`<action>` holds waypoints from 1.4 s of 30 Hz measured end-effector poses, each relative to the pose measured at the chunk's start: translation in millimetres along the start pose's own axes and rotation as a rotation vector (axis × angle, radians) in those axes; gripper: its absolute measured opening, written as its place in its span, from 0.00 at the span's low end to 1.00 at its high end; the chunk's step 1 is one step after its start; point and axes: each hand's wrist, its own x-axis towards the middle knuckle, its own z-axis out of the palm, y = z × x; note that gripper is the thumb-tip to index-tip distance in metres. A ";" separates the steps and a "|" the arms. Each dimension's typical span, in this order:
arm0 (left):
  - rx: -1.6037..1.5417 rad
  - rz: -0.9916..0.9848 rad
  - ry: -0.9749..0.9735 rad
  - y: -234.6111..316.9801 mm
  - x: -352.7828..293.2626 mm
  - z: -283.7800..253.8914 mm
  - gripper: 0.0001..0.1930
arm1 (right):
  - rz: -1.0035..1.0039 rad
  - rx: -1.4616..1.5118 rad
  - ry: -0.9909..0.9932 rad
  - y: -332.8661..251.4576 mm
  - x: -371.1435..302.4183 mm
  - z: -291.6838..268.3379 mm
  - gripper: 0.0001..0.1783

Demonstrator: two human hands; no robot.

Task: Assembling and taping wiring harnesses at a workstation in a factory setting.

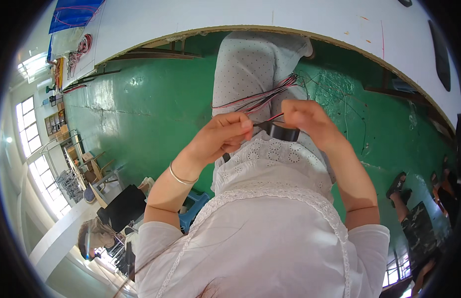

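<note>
Over my lap, both hands are close together at a bundle of thin red, black and white wires (270, 94) that lies across my thighs. My left hand (225, 133) pinches, thumb against forefinger, at a dark strip that runs to a roll of black tape (284, 133). Curled fingers of my right hand (310, 121) are at the upper right of the roll, and a piece of red and black wire passes between the hands. Whether the left fingertips also grip wire cannot be made out.
Ahead curves the edge of a white table (310, 14), with coiled red wires (81, 45) and a blue bin (74, 15) at its far left. A blue stool (193, 211) stands left of me. Another person (111, 223) sits at lower left; other people's legs (414, 223) show at right.
</note>
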 end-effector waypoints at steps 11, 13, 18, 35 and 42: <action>1.779 1.098 0.155 23.2 28.9 20.5 0.07 | 0.106 -0.625 0.228 -30.8 -3.6 20.7 0.04; 1.745 0.862 0.303 12.4 27.9 36.2 0.09 | 0.210 -0.708 0.404 -28.8 -5.9 20.4 0.07; 1.718 0.875 0.296 3.7 32.5 41.2 0.07 | 0.319 -0.509 0.347 -0.8 2.0 3.4 0.13; 0.096 -0.123 -0.120 13.8 23.2 13.7 0.10 | 0.065 -0.096 0.316 -6.7 -16.6 -3.0 0.09; 1.525 0.843 0.284 0.9 35.8 31.8 0.10 | 0.229 -0.564 0.318 -11.6 -5.6 8.7 0.16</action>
